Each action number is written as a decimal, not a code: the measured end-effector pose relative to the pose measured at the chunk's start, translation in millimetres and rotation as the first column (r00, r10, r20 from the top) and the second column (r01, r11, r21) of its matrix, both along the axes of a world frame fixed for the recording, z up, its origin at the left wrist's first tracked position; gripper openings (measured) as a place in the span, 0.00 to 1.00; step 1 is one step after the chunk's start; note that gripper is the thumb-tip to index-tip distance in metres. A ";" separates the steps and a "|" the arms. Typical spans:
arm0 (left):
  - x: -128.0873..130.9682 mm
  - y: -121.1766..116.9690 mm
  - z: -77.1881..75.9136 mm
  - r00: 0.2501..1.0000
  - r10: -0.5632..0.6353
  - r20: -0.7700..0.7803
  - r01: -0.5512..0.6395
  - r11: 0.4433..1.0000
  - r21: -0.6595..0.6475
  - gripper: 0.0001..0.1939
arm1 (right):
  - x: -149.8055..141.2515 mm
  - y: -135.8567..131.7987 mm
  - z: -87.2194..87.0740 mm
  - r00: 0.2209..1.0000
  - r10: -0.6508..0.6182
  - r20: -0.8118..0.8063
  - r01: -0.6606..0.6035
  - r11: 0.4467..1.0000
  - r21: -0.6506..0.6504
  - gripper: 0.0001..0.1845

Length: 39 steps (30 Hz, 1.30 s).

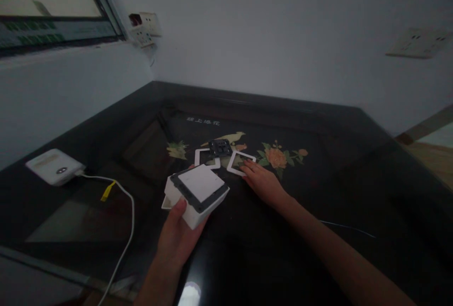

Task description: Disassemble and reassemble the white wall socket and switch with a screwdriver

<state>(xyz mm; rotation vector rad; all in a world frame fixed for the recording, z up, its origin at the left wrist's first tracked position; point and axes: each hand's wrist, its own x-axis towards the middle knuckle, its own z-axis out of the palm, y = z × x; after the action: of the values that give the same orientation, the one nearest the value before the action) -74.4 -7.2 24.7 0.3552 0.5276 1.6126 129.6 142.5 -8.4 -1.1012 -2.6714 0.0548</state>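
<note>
The left hand grasps a white box with a grey-edged top, over the black tabletop; beyond, the right hand lays fingers on a white square frame, whether pinching I cannot tell; a second frame lies leftward; a dark plate sits behind.

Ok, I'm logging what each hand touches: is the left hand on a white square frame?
No, the left hand holds a white and gray block, while the right hand touches a white frame.
</note>
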 end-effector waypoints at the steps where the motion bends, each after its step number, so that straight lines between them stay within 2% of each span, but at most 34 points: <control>1: 0.5 -0.8 0.4 0.999 0.012 -0.035 -0.013 0.999 -0.032 0.42 | -1.3 -2.9 0.7 1.000 -0.004 -0.003 0.004 1.000 -0.002 0.17; 5: 9.8 -3.2 9.7 0.980 0.037 -0.194 -0.062 0.990 -0.125 0.49 | -4.8 -14.9 3.3 0.999 -0.020 -0.033 0.019 0.999 -0.045 0.17; 9: 23.3 -1.6 16.8 0.958 0.044 -0.284 -0.089 0.985 -0.147 0.50 | -4.9 -20.8 8.5 0.995 -0.027 -0.099 0.012 0.989 -0.145 0.18; 12: 31.5 1.0 13.6 0.951 0.017 -0.309 -0.064 0.987 -0.145 0.51 | 2.7 -23.2 20.8 0.980 -0.045 -0.193 0.000 0.974 -0.225 0.20; 16: 42.9 6.9 10.9 0.902 -0.052 -0.428 0.010 0.995 -0.100 0.50 | 32.9 -41.5 43.6 0.924 -0.123 -0.362 -0.011 0.938 -0.346 0.17; 19: 56.3 15.8 14.1 0.802 -0.085 -0.591 0.076 0.996 -0.041 0.51 | 58.8 -71.8 52.4 0.873 -0.168 -0.457 -0.069 0.886 -0.458 0.21; 20: 61.8 19.4 14.9 0.772 -0.105 -0.627 0.114 0.993 -0.026 0.51 | 64.9 -82.7 52.7 0.849 -0.175 -0.498 -0.126 0.849 -0.514 0.28; 22: 72.8 25.9 14.7 0.743 -0.164 -0.649 0.212 0.977 -0.003 0.49 | 71.7 -101.2 50.0 0.733 -0.292 -0.614 -0.269 0.705 -0.656 0.42; 24: 80.7 30.5 11.6 0.730 -0.234 -0.642 0.308 0.951 0.003 0.46 | 73.6 -112.0 44.9 0.664 -0.404 -0.629 -0.282 0.644 -0.712 0.46; 25: 82.4 31.9 9.4 0.712 -0.254 -0.655 0.339 0.941 0.003 0.45 | 73.8 -114.4 42.0 0.658 -0.428 -0.620 -0.249 0.653 -0.715 0.45; 27: 80.2 33.4 5.3 0.636 -0.245 -0.731 0.366 0.930 0.007 0.44 | 75.1 -114.9 36.6 0.690 -0.410 -0.597 -0.171 0.709 -0.685 0.43; 30: 67.6 33.8 3.0 0.471 -0.146 -0.870 0.393 0.918 0.059 0.42 | 80.6 -111.6 29.6 0.776 -0.283 -0.564 -0.102 0.826 -0.554 0.45; 32: 59.1 33.7 4.1 0.350 -0.099 -0.932 0.456 0.887 0.077 0.43 | 85.0 -110.1 26.2 0.826 -0.204 -0.525 -0.072 0.886 -0.459 0.48; 36: 52.3 35.7 5.1 0.119 -0.029 -0.992 0.561 0.827 0.043 0.48 | 89.0 -108.1 24.7 0.902 -0.098 -0.420 -0.059 0.937 -0.345 0.54; 39: 51.5 39.7 2.0 0.014 0.031 -0.999 0.590 0.807 0.033 0.51 | 89.4 -105.2 25.0 0.928 -0.039 -0.369 -0.081 0.950 -0.302 0.57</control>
<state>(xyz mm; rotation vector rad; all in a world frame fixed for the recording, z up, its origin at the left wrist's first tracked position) -22.9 32.5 26.7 1.9778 1.0001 0.7418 219.0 37.2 16.6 -1.0227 -2.3771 0.6472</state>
